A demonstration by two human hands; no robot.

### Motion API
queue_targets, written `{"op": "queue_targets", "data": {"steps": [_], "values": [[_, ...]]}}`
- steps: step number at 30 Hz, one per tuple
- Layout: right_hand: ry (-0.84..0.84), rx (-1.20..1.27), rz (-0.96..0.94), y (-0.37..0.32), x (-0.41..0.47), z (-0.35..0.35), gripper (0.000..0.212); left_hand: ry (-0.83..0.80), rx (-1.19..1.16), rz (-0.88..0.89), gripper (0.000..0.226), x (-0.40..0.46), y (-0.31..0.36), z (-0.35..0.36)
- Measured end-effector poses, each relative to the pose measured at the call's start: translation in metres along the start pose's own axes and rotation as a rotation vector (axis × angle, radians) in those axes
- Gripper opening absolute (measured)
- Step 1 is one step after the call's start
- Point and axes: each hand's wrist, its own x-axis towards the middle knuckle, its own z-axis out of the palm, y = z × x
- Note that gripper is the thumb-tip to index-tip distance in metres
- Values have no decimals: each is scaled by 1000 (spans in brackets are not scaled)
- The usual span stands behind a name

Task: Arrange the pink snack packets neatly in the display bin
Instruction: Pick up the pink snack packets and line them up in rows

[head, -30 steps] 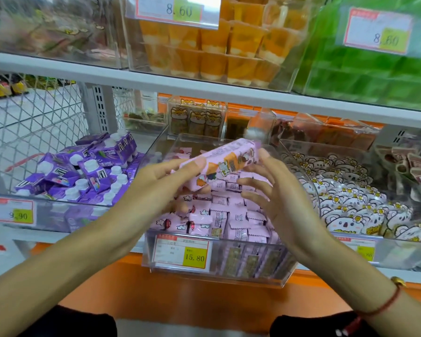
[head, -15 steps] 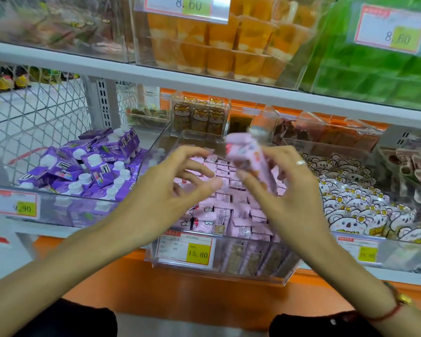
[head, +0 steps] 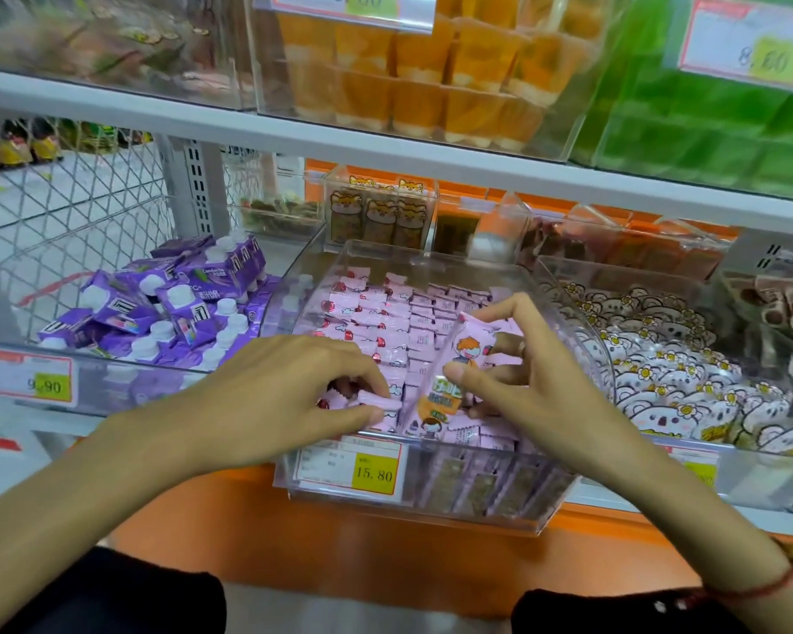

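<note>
A clear display bin (head: pixel 582 331) on the shelf holds rows of small pink snack packets (head: pixel 424 313). My right hand (head: pixel 532 395) grips a long pink packet (head: pixel 449 382) with a cartoon face and orange label, held lengthwise over the bin's front right. My left hand (head: pixel 275 400) reaches into the bin's front left, its fingertips pinching small pink packets (head: pixel 376 400) in the front row. A price tag reading 15.80 (head: pixel 353 469) is fixed to the bin's front wall.
A bin of purple cartons (head: pixel 166 308) stands to the left, a bin of white flower-print packets (head: pixel 678 382) to the right. Behind are a small box of cat-print snacks (head: pixel 381 217) and, on the shelf above, orange cups (head: pixel 413 70) and green packs (head: pixel 715 125).
Both hands have dropped from above the bin into it. The long packet passed from both hands to my right hand alone and turned lengthwise; my left hand went to the front row.
</note>
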Motion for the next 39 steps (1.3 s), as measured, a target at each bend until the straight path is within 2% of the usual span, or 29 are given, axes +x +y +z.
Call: {"op": "queue_targets", "data": {"steps": [4,6,12,17,27,29,32,35,39], "values": [[-44,-490,-193,4,-2,1,33,50,-38,-16,35,-1,2,-1],[-135,-607,-231,9,0,4,27,36,-73,-16,40,-1,1,-4],[-277,-479,-187,15,4,-2,17,-84,-217,-14,35,-2,-8,-13],[-221,-458,-183,17,6,1,14,-135,-235,-18,35,0,-12,-18],[-279,-433,-171,13,4,1,12,-3,56,-44,21,-2,0,-11],[-230,-377,-174,12,5,0,14,40,23,-45,23,-3,5,-8],[-43,-266,-152,12,10,-3,12,114,-5,-3,33,1,15,-2],[33,-335,-141,14,16,-1,10,97,83,-8,40,7,18,6],[-167,-546,-104,13,20,5,25,32,136,-57,45,10,12,9]]}}
